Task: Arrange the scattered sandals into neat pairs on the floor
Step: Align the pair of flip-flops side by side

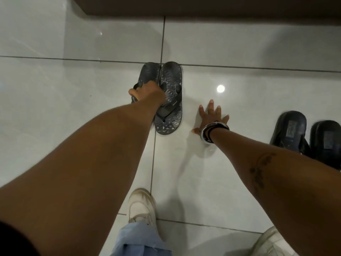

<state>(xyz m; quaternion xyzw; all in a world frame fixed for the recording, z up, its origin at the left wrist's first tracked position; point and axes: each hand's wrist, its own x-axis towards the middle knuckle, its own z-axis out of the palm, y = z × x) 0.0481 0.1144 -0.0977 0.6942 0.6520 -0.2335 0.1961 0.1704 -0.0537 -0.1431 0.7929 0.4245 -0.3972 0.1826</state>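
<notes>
Two dark grey patterned flip-flops lie side by side on the white tiled floor, toes pointing away from me. My left hand (147, 93) is closed around the strap of the left flip-flop (149, 74), hiding its heel half. The right flip-flop (170, 100) touches it along its length. My right hand (210, 117), with bracelets at the wrist, hovers open with spread fingers over the floor just right of the pair, holding nothing. A pair of black slide sandals (291, 130) sits together at the right edge; the second slide (326, 141) is partly cut off.
A dark brown furniture base (203, 6) runs along the far side. My white sneakers (141, 206) and blue trouser leg (140, 241) stand near the bottom. Glossy tiles (55, 89) with grout lines stretch to the left.
</notes>
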